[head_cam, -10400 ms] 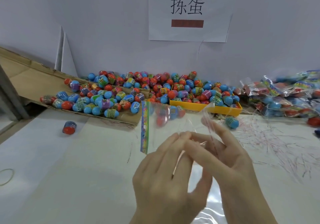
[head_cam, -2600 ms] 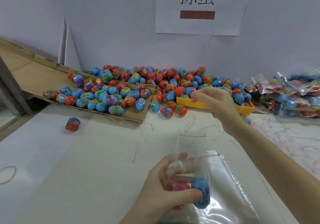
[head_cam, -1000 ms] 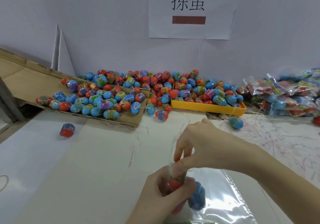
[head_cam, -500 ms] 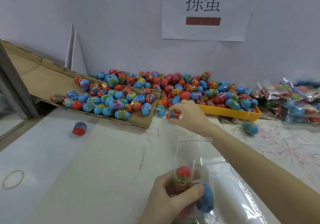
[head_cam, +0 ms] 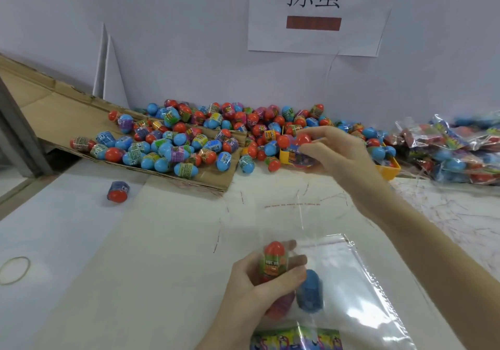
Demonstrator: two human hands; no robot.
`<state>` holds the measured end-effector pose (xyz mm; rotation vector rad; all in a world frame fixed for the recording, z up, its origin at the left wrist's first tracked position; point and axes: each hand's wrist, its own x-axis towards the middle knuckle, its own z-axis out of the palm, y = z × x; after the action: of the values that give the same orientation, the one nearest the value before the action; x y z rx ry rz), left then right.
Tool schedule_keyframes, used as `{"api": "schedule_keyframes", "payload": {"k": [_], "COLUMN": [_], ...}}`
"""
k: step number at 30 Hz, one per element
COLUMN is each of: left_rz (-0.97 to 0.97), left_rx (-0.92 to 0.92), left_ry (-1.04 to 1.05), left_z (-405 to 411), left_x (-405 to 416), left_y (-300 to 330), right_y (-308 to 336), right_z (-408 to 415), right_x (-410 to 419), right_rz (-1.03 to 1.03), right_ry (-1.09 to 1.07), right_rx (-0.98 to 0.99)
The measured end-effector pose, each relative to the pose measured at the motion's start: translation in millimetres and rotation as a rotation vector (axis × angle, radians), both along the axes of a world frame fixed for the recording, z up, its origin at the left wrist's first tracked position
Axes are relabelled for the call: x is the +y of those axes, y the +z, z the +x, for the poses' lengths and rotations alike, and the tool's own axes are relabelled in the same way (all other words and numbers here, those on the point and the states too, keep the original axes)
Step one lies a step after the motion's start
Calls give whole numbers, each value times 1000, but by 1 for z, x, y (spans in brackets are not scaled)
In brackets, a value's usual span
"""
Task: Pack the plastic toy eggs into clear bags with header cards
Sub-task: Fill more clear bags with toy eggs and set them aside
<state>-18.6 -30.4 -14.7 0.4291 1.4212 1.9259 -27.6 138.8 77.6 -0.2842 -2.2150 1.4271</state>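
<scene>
Clear bag [head_cam: 349,290] sits low centre on the white table [head_cam: 81,241], mouth up, colourful header card [head_cam: 296,339] at its bottom edge near the frame's lower border. Left hand [head_cam: 254,287] grips the bag from the left, fingers and thumb curled round the eggs inside it through the film: a red-topped egg with green/orange label [head_cam: 273,260] upright at the top of the grip, a blue egg [head_cam: 309,291] just right of the thumb, and a red/pink one [head_cam: 280,307] partly hidden below the hand. Right hand [head_cam: 338,152] is up over the yellow tray [head_cam: 388,169], fingers curled round at least one red-and-blue egg [head_cam: 300,146]; motion blur, can't tell whether it holds more than one. Loose egg pile [head_cam: 216,133] spreads across the flattened cardboard [head_cam: 54,106] and into the tray, against the wall. One stray red/blue egg [head_cam: 117,191] lies alone on the table, well left of the bag. Finished packed bags [head_cam: 454,149] stacked at far right. Rubber band [head_cam: 15,270] at left edge. Paper sign [head_cam: 313,11] with two Chinese characters on the wall above the pile.
</scene>
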Motion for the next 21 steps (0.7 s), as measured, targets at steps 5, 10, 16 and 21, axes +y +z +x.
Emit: {"api": "schedule_keyframes", "payload": {"k": [5,10,16,21], "left_rz": [-20,-39,-54,-47], "left_rx": [16,46,26,26], "left_ry": [13,-22,-46,-92], "left_z": [1,4,4,5], "left_x": [1,-2,-3,-5], "left_y": [0,3,5,7], "right_y": [20,22,22,23], "right_z": [55,54,53,54], "right_x": [-30,-25,-24,-25], "right_rz": [297,687,663,710], "right_ry": [305,226,206,291], "right_rx": [-187,-370,-335,-377]}}
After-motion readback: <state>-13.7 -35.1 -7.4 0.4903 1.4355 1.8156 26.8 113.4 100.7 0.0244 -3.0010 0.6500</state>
